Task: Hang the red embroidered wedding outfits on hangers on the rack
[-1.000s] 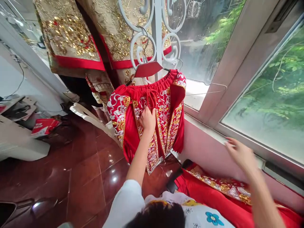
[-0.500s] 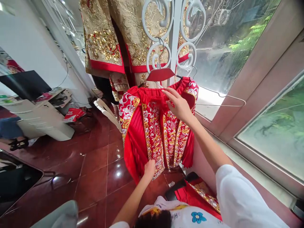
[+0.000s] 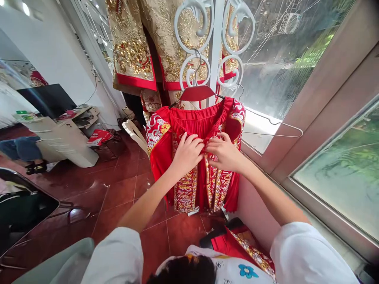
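Note:
A red skirt-like garment with a gathered top edge and a red jacket with gold and silver embroidery (image 3: 186,189) hang together from a dark red hanger (image 3: 197,93). My left hand (image 3: 188,152) is at the upper front of the jacket, fingers bent and closed on its red fabric. Close beside it, my right hand (image 3: 224,153) grips the other front edge with curled fingers. The fingertips of both hands nearly meet, and the cloth between them is partly hidden. The embroidered front panels hang down below the hands.
The hanger hooks onto a white scrolled metal rack (image 3: 217,47). Behind it hang beige garments with gold sequins (image 3: 174,59). A wire hanger (image 3: 286,128) sticks out by the window (image 3: 340,169). More red embroidered cloth (image 3: 237,246) lies below. A white drawer cabinet (image 3: 63,144) stands left.
My left hand has risen from the lower front edge to the upper front. My right hand has moved slightly down from the neckline, and both hands now meet on the fabric.

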`<state>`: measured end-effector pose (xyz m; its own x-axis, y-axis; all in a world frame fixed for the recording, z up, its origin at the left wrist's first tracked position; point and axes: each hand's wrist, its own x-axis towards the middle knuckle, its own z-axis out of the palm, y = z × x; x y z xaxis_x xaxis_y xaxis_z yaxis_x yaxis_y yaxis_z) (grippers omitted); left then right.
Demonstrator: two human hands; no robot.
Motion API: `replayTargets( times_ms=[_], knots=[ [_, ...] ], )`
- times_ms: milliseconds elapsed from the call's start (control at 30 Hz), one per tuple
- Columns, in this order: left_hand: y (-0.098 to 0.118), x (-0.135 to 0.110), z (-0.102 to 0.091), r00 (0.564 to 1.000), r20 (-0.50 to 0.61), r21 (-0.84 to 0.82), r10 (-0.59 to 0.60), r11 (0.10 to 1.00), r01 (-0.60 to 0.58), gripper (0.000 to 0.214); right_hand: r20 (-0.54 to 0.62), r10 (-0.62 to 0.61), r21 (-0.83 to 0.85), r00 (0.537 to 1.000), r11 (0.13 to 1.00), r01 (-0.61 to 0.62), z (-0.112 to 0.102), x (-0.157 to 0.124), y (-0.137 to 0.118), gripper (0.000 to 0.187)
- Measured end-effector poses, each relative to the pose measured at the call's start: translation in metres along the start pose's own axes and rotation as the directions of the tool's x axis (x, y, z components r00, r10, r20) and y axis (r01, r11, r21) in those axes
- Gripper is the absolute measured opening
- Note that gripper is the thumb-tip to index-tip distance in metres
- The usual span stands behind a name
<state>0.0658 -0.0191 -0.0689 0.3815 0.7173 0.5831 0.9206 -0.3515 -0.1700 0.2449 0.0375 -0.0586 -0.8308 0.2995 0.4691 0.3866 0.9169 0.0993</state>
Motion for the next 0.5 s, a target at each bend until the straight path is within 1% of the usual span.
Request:
replayTargets(
  times_ms=[67, 133, 167, 233, 300, 333, 367, 433, 467, 500],
  knots=[
    [-0.001, -0.012, 0.006, 0.999, 0.011, 0.015, 0.041, 0.999, -0.042, 0.020, 0.094, 0.002, 0.009, 0.996, 1.000, -0.003, -0.004, -0.008, -0.007, 0.019],
    [-0.004, -0.028, 0.008, 0.997, 0.012, 0.026, 0.075, 0.997, -0.076, 0.020, 0.170, 0.009, -0.008, 0.985, 1.000, -0.007, -0.003, -0.013, -0.015, 0.023],
    [-0.007, -0.034, 0.008, 0.995, 0.021, 0.028, 0.102, 0.994, -0.102, 0.020, 0.189, 0.015, -0.025, 0.982, 1.000, -0.011, -0.001, -0.014, -0.019, 0.024],
    [-0.015, -0.043, 0.003, 0.986, 0.057, 0.034, 0.158, 0.986, -0.160, 0.022, 0.187, 0.032, -0.038, 0.982, 0.999, -0.025, 0.006, -0.015, -0.026, 0.026],
    [-0.025, -0.047, -0.002, 0.972, 0.102, 0.042, 0.212, 0.975, -0.217, 0.024, 0.177, 0.038, -0.007, 0.984, 0.999, -0.037, 0.011, -0.016, -0.032, 0.029],
    [-0.029, -0.047, -0.005, 0.963, 0.125, 0.037, 0.238, 0.969, -0.245, 0.024, 0.191, 0.037, 0.020, 0.981, 0.999, -0.041, 0.013, -0.016, -0.033, 0.031],
    [-0.033, -0.047, -0.007, 0.953, 0.149, 0.030, 0.266, 0.962, -0.273, 0.024, 0.227, 0.037, 0.050, 0.973, 0.997, -0.050, 0.013, -0.015, -0.033, 0.034],
    [-0.038, -0.045, -0.010, 0.923, 0.203, 0.021, 0.327, 0.941, -0.338, 0.022, 0.338, 0.037, 0.127, 0.940, 0.988, -0.085, 0.012, -0.012, -0.029, 0.041],
    [-0.040, -0.042, -0.011, 0.905, 0.235, 0.030, 0.355, 0.928, -0.372, 0.022, 0.401, 0.029, 0.189, 0.916, 0.975, -0.114, 0.010, -0.009, -0.023, 0.041],
    [-0.042, -0.040, -0.013, 0.886, 0.270, 0.049, 0.377, 0.914, -0.403, 0.022, 0.451, 0.023, 0.263, 0.892, 0.952, -0.158, 0.008, -0.006, -0.015, 0.037]
  ],
)
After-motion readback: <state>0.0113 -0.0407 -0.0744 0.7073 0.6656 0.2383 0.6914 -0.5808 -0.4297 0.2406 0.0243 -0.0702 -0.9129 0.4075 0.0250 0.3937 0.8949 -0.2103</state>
